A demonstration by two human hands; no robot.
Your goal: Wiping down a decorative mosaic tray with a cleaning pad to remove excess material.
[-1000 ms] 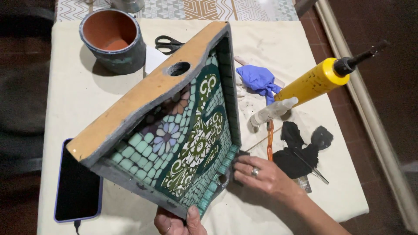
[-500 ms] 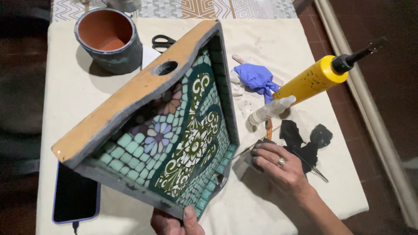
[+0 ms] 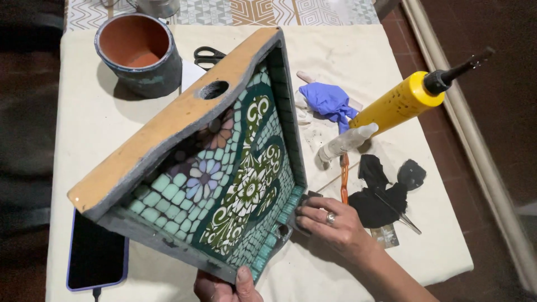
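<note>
A: Report the nearest items first.

B: The left hand [image 3: 224,286] sits at the bottom edge of the view, its thumb clamped over the lower rim of the mosaic tray [image 3: 224,190]. The tray stands tilted on edge on the cloth-covered table [image 3: 84,128], its tiled floral inside facing the camera.

A: And the other hand?

B: The right hand [image 3: 330,223], with a ring on one finger, rests at the tray's lower right corner. Its fingers curl over a small dark pad [image 3: 305,204] and press it against the tray's edge; they are grasping, not released.

A: What lies beside them?

B: A phone [image 3: 92,257] lies flat at the left, partly under the tray. Right of the right hand lie black rags [image 3: 386,193], with a thin metal tool [image 3: 400,215] across them, and an orange-handled tool [image 3: 344,179] near the fingers.

A: Farther out?

B: A pale bottle [image 3: 347,142] lies on its side. A yellow bottle with a black nozzle [image 3: 408,100] leans behind it, just beside a crumpled blue glove [image 3: 330,103]. At the far side stand a terracotta pot [image 3: 140,53] and black-handled scissors [image 3: 208,56], near each other.
</note>
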